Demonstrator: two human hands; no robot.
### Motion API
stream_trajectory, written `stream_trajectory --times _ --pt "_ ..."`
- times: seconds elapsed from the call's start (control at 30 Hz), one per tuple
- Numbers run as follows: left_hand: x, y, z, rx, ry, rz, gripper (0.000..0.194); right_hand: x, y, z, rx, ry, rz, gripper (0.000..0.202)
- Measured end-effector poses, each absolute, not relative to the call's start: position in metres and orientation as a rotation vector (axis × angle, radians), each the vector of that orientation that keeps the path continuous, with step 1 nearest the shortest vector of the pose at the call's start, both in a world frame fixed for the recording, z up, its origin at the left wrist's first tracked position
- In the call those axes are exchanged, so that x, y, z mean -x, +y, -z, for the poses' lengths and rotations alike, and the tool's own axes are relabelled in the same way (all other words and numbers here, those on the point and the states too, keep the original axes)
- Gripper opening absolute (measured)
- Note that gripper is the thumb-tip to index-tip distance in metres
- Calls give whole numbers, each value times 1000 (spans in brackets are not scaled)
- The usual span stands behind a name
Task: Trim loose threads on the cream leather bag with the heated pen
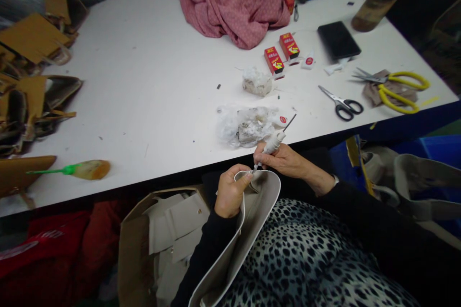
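My left hand (230,191) pinches the upper edge of a beige bag-like piece (264,201), thumb on top. The piece stands open over my lap, its long wall running down toward the lower edge of the view. My right hand (281,158) is closed around a white tapered tool (274,143). A thin dark rod sticks out of the tool's upper end, while its narrow white tip points down at the rim beside my left thumb. Whether that tip touches the rim I cannot tell. Just beyond my hands, crumpled clear plastic (248,127) lies on the white table (162,96).
Black-handled scissors (342,104), yellow-handled shears (399,88), two small red boxes (274,61) and a black case (338,41) lie to the right. Pink cloth (234,2) is heaped behind. A glue bottle (90,169) and brown bags (34,38) are left; a carton (135,249) stands below.
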State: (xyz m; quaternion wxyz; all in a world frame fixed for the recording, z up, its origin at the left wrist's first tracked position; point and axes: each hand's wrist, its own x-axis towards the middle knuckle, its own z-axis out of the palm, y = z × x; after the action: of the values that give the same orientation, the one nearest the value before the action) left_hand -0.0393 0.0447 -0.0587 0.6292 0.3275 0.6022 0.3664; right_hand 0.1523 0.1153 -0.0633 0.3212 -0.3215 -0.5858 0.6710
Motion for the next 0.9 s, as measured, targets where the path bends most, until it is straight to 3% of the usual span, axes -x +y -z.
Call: stream_trajectory --times 0.3,0.5,0.67,0.9 --pt "33 40 48 -866 1400 -843 20 -167 111 61 874 -1286 -1597 41" --pt "33 34 52 -878 1469 -884 21 -173 95 60 933 -1169 -1628 54" --pt "34 28 49 -909 1542 -973 24 -174 84 49 950 -1141 -1558 41" --pt "81 24 -13 -1058 1952 -1406 22 -174 72 32 946 -1151 -1519 47"
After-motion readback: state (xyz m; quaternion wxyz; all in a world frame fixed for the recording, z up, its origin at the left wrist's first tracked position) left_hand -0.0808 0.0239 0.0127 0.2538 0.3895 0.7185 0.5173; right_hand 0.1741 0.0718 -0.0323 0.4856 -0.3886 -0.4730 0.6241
